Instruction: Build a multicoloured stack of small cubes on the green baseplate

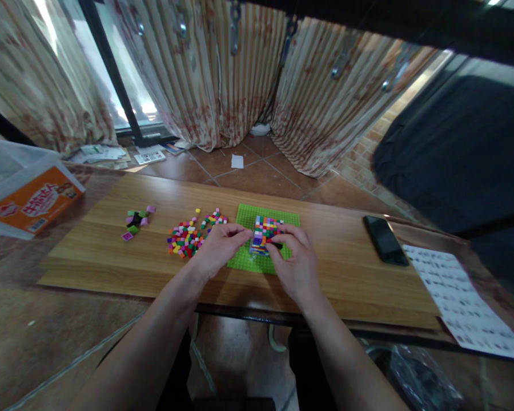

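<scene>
A block built of many small coloured bricks (263, 227) stands on a light green studded baseplate (244, 264). My left hand (217, 246) is at the block's left side, thumb and forefinger pinched together at its edge. Whatever is between those fingertips is too small to make out. From the right, my right hand (297, 260) has its thumb and fingers curled on the block, covering part of its right side. A small dark spot shows between the right thumb and fingers. Left of the baseplate lies a pile of loose coloured bricks (188, 237), partly behind my left hand.
Some pink, green and black pieces (136, 219) lie farther left on the wooden table (98, 257). A black phone (385, 240) and a printed sheet (462, 297) are at the right. A clear plastic box (29, 194) with an orange label stands at the left edge.
</scene>
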The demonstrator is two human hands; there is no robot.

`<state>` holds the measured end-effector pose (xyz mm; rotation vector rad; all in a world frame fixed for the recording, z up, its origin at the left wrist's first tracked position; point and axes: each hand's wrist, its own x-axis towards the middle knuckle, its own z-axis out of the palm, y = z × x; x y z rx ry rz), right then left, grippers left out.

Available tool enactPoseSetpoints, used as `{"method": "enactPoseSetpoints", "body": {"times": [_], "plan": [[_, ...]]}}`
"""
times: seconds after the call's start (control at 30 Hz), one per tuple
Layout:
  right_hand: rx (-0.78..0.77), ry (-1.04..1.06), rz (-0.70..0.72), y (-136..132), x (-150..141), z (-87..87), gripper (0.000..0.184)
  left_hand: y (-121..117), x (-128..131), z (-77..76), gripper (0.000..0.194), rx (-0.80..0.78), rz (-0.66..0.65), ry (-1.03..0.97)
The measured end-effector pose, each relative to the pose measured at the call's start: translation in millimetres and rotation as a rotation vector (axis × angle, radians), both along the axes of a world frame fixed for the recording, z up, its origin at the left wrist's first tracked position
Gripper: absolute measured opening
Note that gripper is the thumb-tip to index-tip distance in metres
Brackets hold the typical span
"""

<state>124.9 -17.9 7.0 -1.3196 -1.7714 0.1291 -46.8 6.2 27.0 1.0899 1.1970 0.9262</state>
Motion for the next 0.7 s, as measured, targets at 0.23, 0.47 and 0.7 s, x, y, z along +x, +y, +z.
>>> {"method": "enactPoseSetpoints", "body": {"times": [0.23, 0.47, 0.7], "plan": [[-0.033, 0.029, 0.003, 0.1, -0.6, 0.2, 0.003, 0.2, -0.4, -2.2, 0.026, -0.002, 0.0, -0.013], [-0.034, 0.057, 0.034, 0.0, -0.7, 2.5, 0.003, 1.4, -0.8, -3.0, 0.026, -0.005, 0.0, -0.041], [0.003, 0.128, 0.066, -4.1, -3.9, 8.5, 0.004, -2.2, -2.3, 3.3, 0.029, 0.029, -0.092, -0.092]]}}
